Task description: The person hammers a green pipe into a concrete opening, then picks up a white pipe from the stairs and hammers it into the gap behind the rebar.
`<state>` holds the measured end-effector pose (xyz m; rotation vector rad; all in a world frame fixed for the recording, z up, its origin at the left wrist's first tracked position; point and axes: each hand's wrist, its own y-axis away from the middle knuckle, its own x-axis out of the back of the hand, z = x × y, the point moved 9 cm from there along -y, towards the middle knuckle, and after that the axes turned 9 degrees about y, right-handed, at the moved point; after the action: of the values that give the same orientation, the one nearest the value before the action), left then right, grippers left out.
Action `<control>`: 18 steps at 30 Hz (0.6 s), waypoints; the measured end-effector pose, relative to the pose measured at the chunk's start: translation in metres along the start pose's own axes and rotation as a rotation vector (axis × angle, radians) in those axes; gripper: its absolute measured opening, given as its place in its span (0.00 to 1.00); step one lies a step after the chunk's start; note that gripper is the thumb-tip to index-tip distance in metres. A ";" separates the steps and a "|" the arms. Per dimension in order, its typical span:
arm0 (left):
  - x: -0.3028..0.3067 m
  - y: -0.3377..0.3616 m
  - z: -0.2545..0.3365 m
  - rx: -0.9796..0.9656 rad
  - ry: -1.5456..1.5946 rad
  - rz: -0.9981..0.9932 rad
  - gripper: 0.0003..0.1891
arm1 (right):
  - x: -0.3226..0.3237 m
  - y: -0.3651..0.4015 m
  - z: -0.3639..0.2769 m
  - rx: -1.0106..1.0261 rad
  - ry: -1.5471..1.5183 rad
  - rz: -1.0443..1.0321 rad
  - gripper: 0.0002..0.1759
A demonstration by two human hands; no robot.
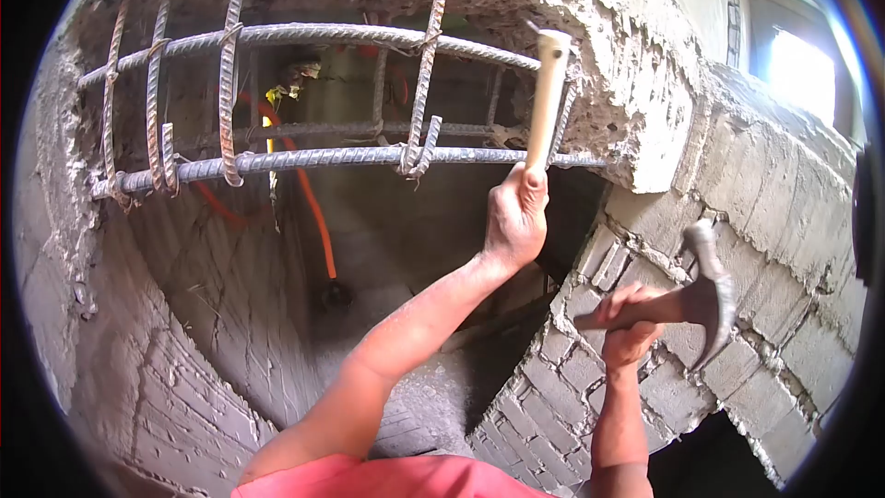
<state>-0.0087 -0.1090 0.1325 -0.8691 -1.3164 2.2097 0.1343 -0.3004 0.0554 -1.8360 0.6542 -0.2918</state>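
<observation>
— What's the room like?

— Bare masonry. A grey block wall [784, 212] runs down the right side, and above it sits a broken concrete beam [636, 101] with its underside chipped away. Ribbed rebar [313, 159] lies exposed there, long bars crossed by rusty ties. Behind the bars is a dim shaft with an orange conduit [313, 212] running down it. Daylight comes through a window [800, 74] at the upper right.

— And the hands?

— The left hand [516, 221] is raised, fist closed round the lower end of a pale rod, probably a chisel [546, 97]. It stands almost upright, its top end at the broken right edge of the beam, just beside the bars. Whether the tip touches the concrete I cannot tell.

— The right?

— The right hand [631, 318] is lower and to the right, in front of the block wall, wrapped tight round a claw hammer [705, 300] handle. The head points right, claw down, well apart from the chisel.

— Anything else?

— A red shirt [396, 480] at the bottom edge.
</observation>
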 end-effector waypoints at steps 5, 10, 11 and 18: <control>-0.005 -0.004 -0.026 -0.009 0.074 0.057 0.29 | -0.020 -0.059 -0.017 0.189 -0.024 -0.050 0.42; -0.021 -0.006 -0.022 -0.068 0.112 0.221 0.31 | -0.051 -0.105 -0.049 0.339 0.105 -0.134 0.41; -0.021 -0.006 -0.023 -0.049 0.168 0.253 0.30 | -0.054 -0.110 -0.052 0.344 0.109 -0.148 0.41; -0.056 0.005 -0.020 0.100 0.245 0.221 0.28 | -0.071 -0.141 -0.058 0.293 0.547 -0.237 0.45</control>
<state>0.0451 -0.1339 0.1377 -1.2522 -1.0288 2.2221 0.0883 -0.2725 0.2146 -1.5506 0.7154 -1.0181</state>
